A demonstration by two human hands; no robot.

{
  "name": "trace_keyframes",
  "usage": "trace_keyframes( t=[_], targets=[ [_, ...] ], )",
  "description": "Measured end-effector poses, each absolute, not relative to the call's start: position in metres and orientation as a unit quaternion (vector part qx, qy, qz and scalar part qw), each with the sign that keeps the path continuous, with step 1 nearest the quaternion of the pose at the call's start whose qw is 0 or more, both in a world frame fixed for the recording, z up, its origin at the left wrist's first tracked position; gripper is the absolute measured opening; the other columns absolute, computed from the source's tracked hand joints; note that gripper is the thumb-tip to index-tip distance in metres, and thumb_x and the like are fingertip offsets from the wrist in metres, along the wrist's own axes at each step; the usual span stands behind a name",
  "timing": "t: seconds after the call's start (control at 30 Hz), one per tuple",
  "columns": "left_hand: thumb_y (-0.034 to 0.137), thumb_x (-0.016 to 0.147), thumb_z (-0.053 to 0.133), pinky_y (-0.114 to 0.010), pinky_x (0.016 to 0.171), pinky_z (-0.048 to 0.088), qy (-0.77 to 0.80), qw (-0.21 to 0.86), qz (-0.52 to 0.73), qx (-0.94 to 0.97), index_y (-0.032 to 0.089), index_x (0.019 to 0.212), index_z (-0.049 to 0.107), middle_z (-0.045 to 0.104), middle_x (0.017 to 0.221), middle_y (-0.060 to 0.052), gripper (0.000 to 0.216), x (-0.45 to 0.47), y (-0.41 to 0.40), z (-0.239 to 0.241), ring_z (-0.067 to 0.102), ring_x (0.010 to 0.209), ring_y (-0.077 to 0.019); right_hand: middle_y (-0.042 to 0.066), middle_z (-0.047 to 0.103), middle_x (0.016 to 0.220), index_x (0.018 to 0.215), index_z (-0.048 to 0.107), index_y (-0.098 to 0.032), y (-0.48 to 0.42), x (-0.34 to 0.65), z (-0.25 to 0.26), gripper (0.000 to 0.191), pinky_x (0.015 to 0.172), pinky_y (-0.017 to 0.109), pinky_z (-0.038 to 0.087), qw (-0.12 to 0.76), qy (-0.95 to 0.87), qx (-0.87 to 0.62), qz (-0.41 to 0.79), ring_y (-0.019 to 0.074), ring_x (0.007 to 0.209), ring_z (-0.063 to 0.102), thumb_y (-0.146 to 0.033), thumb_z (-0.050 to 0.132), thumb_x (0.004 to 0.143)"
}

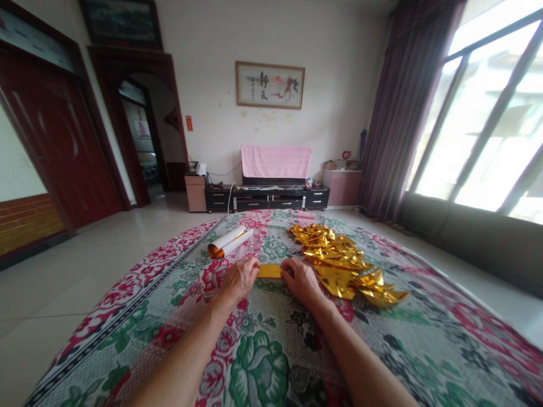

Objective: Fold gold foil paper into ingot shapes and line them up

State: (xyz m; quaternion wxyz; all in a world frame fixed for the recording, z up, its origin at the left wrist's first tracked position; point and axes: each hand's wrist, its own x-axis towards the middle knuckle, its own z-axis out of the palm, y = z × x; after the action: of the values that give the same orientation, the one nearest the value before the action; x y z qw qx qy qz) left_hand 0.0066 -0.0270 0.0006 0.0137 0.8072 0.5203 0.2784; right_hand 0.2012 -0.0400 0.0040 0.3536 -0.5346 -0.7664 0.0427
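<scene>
A narrow folded strip of gold foil paper (270,271) stretches between my two hands, just above or on the flowered tablecloth. My left hand (241,278) pinches its left end with fingers closed. At the right end, my right hand (300,280) is closed on the strip in the same way. Right of my right hand lies a pile of folded gold foil ingots (335,249), shiny and boat-shaped, several of them overlapping. Beyond my left hand rests a loose roll of foil paper (230,241), white outside and gold inside.
The round table's flowered cloth (259,367) spreads under everything. Across the floor stand a black low cabinet (269,198) and a screen draped with a pink cloth (276,161). A purple curtain (407,113) and a window are on the right, and a dark red door (55,124) is at left.
</scene>
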Motion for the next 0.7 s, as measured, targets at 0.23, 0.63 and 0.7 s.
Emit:
trace_keyframes(
  t=[0.23, 0.63, 0.7],
  targets=[
    [0.024, 0.085, 0.041, -0.025, 0.074, 0.04, 0.527, -0.007, 0.262, 0.808, 0.022, 0.082, 0.057, 0.058, 0.081, -0.001, 0.016, 0.0057, -0.0235, -0.0031, 0.056, 0.08, -0.0145, 0.003, 0.063, 0.076, 0.075, 0.065, -0.019, -0.0397, 0.2001, 0.004, 0.017, 0.068, 0.021, 0.039, 0.341, -0.778, -0.527, 0.041, 0.013, 0.072, 0.057, -0.016, 0.049, 0.077],
    [0.024, 0.086, 0.041, -0.025, 0.071, 0.04, 0.53, -0.024, 0.252, 0.809, 0.021, 0.081, 0.056, 0.057, 0.08, -0.001, 0.017, 0.0061, -0.0261, -0.0027, 0.055, 0.077, -0.0144, 0.002, 0.063, 0.077, 0.075, 0.066, -0.02, -0.038, 0.2013, 0.0019, 0.018, 0.069, 0.021, 0.039, 0.351, -0.777, -0.52, 0.051, 0.013, 0.072, 0.058, -0.015, 0.049, 0.077],
    [0.024, 0.086, 0.041, -0.024, 0.071, 0.039, 0.53, -0.021, 0.255, 0.808, 0.021, 0.081, 0.056, 0.056, 0.08, -0.001, 0.017, 0.0059, -0.0265, -0.0025, 0.055, 0.077, -0.0141, 0.002, 0.063, 0.077, 0.074, 0.066, -0.02, -0.037, 0.2018, 0.0014, 0.017, 0.068, 0.021, 0.039, 0.352, -0.779, -0.517, 0.052, 0.013, 0.072, 0.057, -0.015, 0.049, 0.076]
  ],
)
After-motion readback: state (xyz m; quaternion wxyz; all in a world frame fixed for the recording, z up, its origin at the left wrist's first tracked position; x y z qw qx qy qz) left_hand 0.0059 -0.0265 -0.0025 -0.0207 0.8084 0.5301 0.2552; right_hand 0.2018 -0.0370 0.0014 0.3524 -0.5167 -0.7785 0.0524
